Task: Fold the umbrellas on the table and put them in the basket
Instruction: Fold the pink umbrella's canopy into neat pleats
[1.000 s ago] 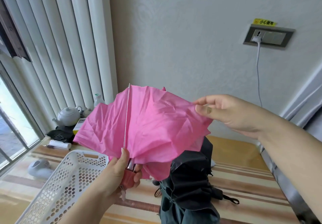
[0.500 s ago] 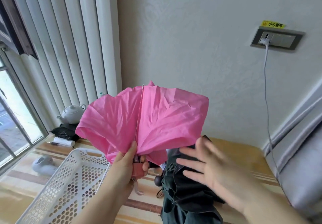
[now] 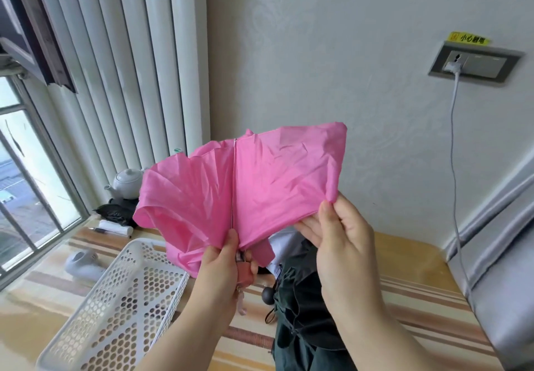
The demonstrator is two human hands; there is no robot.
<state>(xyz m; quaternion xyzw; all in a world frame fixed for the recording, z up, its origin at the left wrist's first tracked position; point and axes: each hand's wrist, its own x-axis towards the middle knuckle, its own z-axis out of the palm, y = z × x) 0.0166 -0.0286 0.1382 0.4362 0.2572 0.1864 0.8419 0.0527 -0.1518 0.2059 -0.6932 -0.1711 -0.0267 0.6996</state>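
— What's over on the left side, from where you stand?

— A white teapot point(image 3: 126, 183) at about nine o'clock, against the blinds, with a black bag point(image 3: 117, 212) just below it. Nearer, at seven o'clock, the white perforated basket point(image 3: 115, 310) sits on the striped counter point(image 3: 419, 298), with nothing pink or black in it.

— And the umbrella?

— The pink umbrella point(image 3: 245, 191) is held up in the air at the middle, above the counter, its canopy loose and crumpled, a thin metal rib running straight up the centre. The left hand point(image 3: 222, 266) has its grip wrapped round the pink handle at six o'clock, thumb lying up along the fabric by the rib.

— The other hand?

— The right hand point(image 3: 338, 243), at about four o'clock, has its grip pinching the right edge of the canopy between thumb and fingertips, pulling the cloth out sideways.

— Anything under them?

— A black umbrella point(image 3: 300, 307) lies on the counter below the right hand, loosely bunched, its round knob toward the basket. Far right, at two o'clock, a white cable point(image 3: 454, 139) hangs from the wall socket point(image 3: 474, 63).
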